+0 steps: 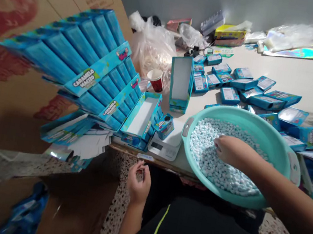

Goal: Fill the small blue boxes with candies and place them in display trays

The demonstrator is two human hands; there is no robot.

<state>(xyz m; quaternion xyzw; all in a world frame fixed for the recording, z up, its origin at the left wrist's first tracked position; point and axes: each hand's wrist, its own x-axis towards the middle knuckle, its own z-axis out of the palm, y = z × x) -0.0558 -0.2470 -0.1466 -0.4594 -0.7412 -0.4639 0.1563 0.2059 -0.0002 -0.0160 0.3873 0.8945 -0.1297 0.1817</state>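
My right hand point(230, 150) reaches into a turquoise plastic basin point(263, 134), its fingertips down among the pale blue candies point(214, 162) heaped inside. The hand hides whatever lies under its fingers. My left hand point(138, 181) is curled at the table's front edge, below the basin's left side, pinching a small red-and-white item point(140, 173) that is partly hidden by the fingers. To its upper left, a white digital kitchen scale point(163, 146) carries a small blue candy box point(164, 126). An open blue display box point(141, 114) stands next to the scale.
Stacked blue "Caramelo Hacito" display cartons point(74, 52) lean out at the left. Several small blue boxes point(247, 88) lie scattered behind the basin. Further back are a tall open carton point(180, 81), a red paper cup point(155, 80), plastic bags point(152, 47) and a grey wall.
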